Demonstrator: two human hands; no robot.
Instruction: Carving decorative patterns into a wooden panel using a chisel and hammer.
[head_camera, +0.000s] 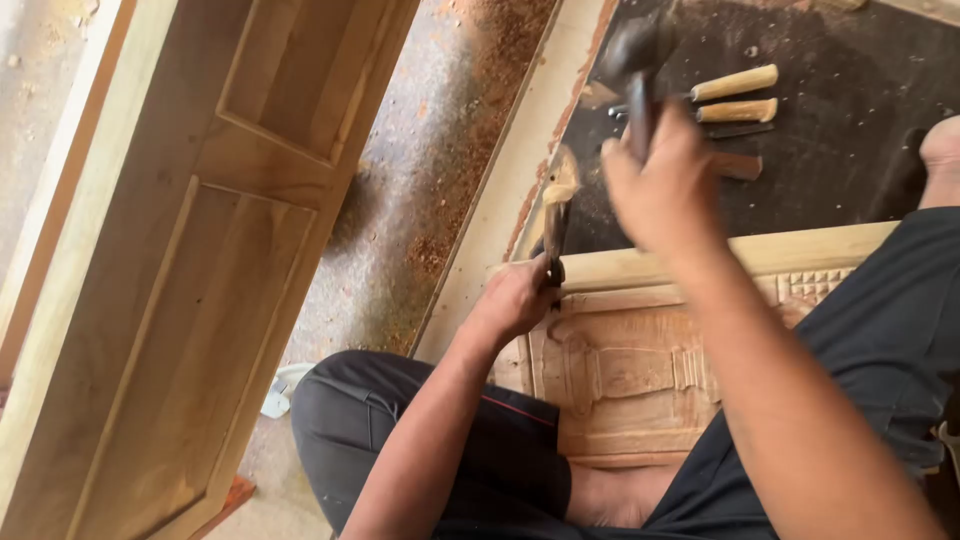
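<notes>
Two bare hands are at work over a pale carved wooden panel (630, 375) that lies flat on the floor, across the seated person's lap in dark trousers. Its raised far rail runs left to right, with a small grid pattern cut into the right end and fluted relief in the middle.

The left hand (515, 300) is clenched around a wood-handled chisel (556, 215), which stands nearly upright at the panel's far left corner, its handle top pale and worn. The right hand (665, 185) is raised above the panel, fingers wrapped tight around the dark handle of a blurred grey-headed hammer (632, 55); the head sits high and far, above the chisel and a little to its right. Motion blur hides the hammer's exact shape.

Beyond the panel, a dark mat (850, 100) dusted with shavings carries a small row of spare chisels with light wooden handles (735, 95), lying side by side just past the raised hand, which covers their near ends. A bare foot shows at the far right edge.

To the left, a large unfinished wooden door frame with recessed panels (200, 250) lies slanted, filling that side. Between it and the worker, reddish sawdust (470, 130) lies thick on the grey concrete floor. A white scrap (280, 392) rests near the person's left knee.
</notes>
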